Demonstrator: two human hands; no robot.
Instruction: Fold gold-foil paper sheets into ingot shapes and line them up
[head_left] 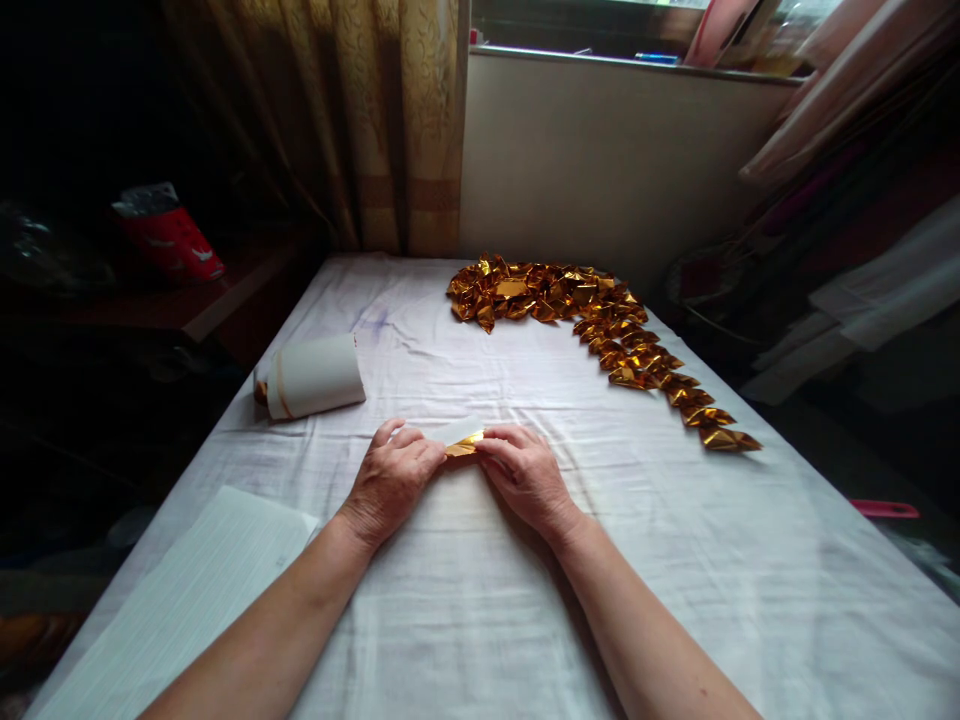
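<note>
My left hand [391,478] and my right hand [525,473] rest side by side on the white cloth, fingers curled and pinched on a small sheet of gold foil paper [463,440] with a white back. The paper lies between the fingertips, partly folded, gold edge showing. A long curved row of several folded gold foil pieces [592,325] runs from the far middle of the table toward the right edge, well beyond my right hand.
A white-cloth table [480,600] fills the view. A roll of white-backed paper [311,377] lies at the left. A white lined sheet [187,600] sits near the front left corner. Curtain, wall and window sill stand behind; a red bag [171,235] lies in the dark left.
</note>
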